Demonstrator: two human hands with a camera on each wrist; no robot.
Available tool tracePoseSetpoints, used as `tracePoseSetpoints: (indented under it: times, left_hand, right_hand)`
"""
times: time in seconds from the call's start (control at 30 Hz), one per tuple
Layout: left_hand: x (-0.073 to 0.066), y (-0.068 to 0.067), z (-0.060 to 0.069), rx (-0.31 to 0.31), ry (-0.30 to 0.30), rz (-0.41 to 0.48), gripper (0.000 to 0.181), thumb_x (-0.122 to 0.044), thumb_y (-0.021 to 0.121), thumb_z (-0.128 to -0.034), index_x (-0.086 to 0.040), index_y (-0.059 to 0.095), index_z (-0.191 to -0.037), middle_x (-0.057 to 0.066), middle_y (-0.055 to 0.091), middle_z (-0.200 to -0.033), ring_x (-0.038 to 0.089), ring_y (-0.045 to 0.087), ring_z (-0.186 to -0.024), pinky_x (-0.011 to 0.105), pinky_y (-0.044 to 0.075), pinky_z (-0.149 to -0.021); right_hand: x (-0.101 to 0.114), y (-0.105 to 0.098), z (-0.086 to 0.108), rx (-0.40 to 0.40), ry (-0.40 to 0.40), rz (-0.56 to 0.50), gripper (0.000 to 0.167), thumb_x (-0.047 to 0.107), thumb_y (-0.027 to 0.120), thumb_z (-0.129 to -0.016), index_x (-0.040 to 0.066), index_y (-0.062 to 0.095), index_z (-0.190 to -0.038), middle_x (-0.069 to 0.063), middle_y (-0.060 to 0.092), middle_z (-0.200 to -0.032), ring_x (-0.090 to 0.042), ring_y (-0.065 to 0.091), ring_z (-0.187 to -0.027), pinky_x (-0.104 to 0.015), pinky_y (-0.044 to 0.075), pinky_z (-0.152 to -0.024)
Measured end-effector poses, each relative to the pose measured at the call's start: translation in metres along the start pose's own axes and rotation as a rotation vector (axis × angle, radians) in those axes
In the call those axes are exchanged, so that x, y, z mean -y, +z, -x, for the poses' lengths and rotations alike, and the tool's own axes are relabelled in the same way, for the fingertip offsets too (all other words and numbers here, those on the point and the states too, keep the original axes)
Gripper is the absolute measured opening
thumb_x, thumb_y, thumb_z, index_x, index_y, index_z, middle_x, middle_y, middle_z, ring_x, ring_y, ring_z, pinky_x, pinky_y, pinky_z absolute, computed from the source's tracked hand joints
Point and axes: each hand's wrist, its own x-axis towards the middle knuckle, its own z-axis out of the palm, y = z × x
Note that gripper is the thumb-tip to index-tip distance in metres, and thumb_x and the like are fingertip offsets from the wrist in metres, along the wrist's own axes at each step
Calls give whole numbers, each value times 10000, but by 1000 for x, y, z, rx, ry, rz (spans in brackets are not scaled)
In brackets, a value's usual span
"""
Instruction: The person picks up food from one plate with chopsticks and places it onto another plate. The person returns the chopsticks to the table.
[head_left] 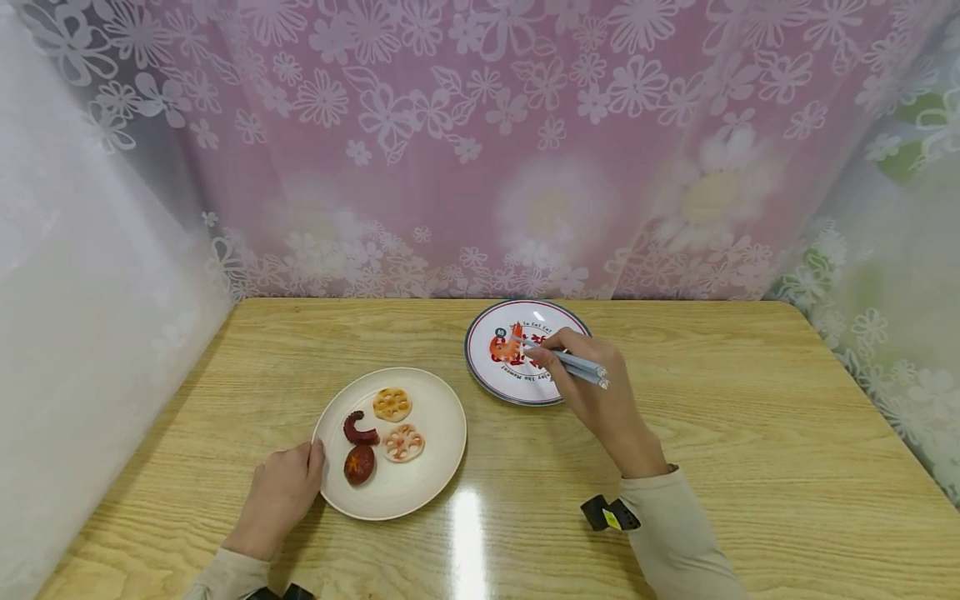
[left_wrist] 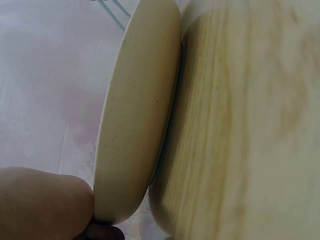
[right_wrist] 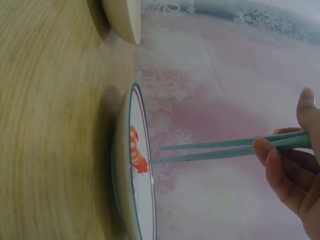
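My right hand holds a pair of pale blue-green chopsticks, tips slightly apart. Their tips are beside an orange-and-white shrimp on a white printed plate with a dark rim; whether they touch it I cannot tell. Over at the left, my left hand pinches the edge of a cream plate that rests on the table. On that plate lie two lotus root slices, a curled dark-red octopus tentacle and a brown mushroom cap with a star cut.
Both plates stand on a wooden table, the printed one farther back and to the right of the cream one. Behind the table hangs a pink flowered curtain. Pale sheeting drapes along the left side.
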Motion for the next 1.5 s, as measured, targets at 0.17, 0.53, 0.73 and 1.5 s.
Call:
tracePoseSetpoints:
  times: [0.17,0.53,0.73,1.5]
  left_hand:
    - [0,0,0,9,1,-2,416,-182,372,-1027,-48,531,-666,220,624,-721,441,636,-740,572,451,-642]
    - [1,1,-1,-3,5,-1,414,-179,381,-1027,-49,525,-661,226,623,-727,441,634,-735,570,450,-643]
    - [2,1,-2,4,8,5,413,-177,373,-1024,-49,521,-660,216,616,-712,429,632,-717,569,447,-631]
    - [3,2,-1,2,-7,8,417,-183,378,-1029,-41,544,-675,245,632,-749,461,632,-743,575,448,-649]
  right_hand:
    - [-5,4,3,52,75,-81,141,59,737,-848,47,624,-764,51,559,-599,-28,395,-461,-179,299,-429]
    - [-18,12,9,88,253,-224,95,79,703,-886,62,650,-808,50,633,-639,-116,584,-513,-209,399,-432]
    - [-20,13,9,46,374,-265,71,59,670,-906,14,660,-852,-11,627,-645,-162,585,-483,-219,398,-405]
    - [-22,18,13,-19,522,-283,206,135,627,-948,-21,669,-821,-178,654,-650,-312,651,-536,-269,505,-458]
